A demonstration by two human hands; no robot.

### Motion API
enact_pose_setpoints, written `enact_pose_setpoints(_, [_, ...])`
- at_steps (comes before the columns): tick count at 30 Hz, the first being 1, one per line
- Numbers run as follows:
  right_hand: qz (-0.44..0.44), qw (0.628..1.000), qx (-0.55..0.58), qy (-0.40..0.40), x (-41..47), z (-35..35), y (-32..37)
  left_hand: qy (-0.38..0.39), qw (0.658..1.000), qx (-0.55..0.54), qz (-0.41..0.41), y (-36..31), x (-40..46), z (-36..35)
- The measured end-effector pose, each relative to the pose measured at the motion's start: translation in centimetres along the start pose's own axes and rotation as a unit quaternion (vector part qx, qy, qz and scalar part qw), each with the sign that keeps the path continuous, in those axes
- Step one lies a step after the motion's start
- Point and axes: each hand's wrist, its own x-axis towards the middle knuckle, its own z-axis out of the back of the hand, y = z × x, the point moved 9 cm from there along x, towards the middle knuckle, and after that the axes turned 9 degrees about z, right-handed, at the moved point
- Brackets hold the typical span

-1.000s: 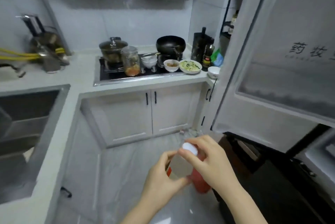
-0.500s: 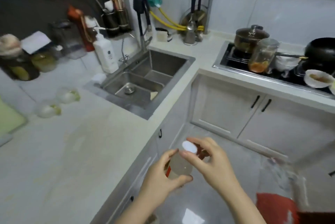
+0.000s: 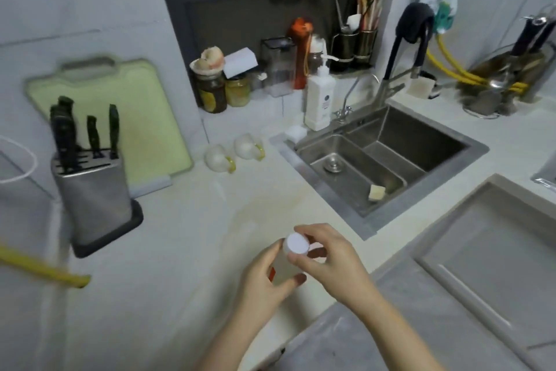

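I hold a small clear bottle (image 3: 284,268) with a red label and a white cap (image 3: 297,244) over the near part of the pale countertop (image 3: 180,235). My left hand (image 3: 264,277) grips the bottle's body from the left, thumb across its front. My right hand (image 3: 328,262) pinches the white cap from the right with thumb and fingers. Most of the bottle is hidden by my fingers.
A steel sink (image 3: 382,157) lies to the right, with a soap pump bottle (image 3: 320,100) at its corner. A knife block (image 3: 93,187) and green cutting board (image 3: 114,118) stand at the left. Two white bulbs (image 3: 231,152) lie behind. Jars (image 3: 222,91) and utensil holders (image 3: 356,43) line the back.
My view has swung left from the stove and open fridge door to the sink and counter. Both hands keep the same hold on the bottle, now over the countertop.
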Motion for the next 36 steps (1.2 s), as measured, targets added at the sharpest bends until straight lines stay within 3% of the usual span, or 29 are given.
enact_pose_setpoints(4, [0.040,0.997,0.005,0.066,4.5,-5.8,1.1,-0.102,0.994,0.036,-0.008,2.0,2.0,5.6])
enact_pose_setpoints(12, [0.081,0.983,0.048,0.159,9.0,-14.1,3.0,-0.227,0.972,-0.005,0.054,7.1,3.1,12.4])
enact_pose_setpoints(17, [0.086,0.976,0.069,0.186,12.0,-16.4,2.7,-0.268,0.960,-0.027,0.075,8.0,5.2,14.6])
enact_pose_setpoints(29, [0.101,0.951,0.066,0.284,20.5,-21.0,1.2,-0.319,0.935,0.032,0.150,7.7,11.2,18.0])
enact_pose_setpoints(36, [0.095,0.940,0.063,0.321,22.4,-23.3,-0.9,-0.342,0.921,-0.021,0.184,9.1,13.5,18.2])
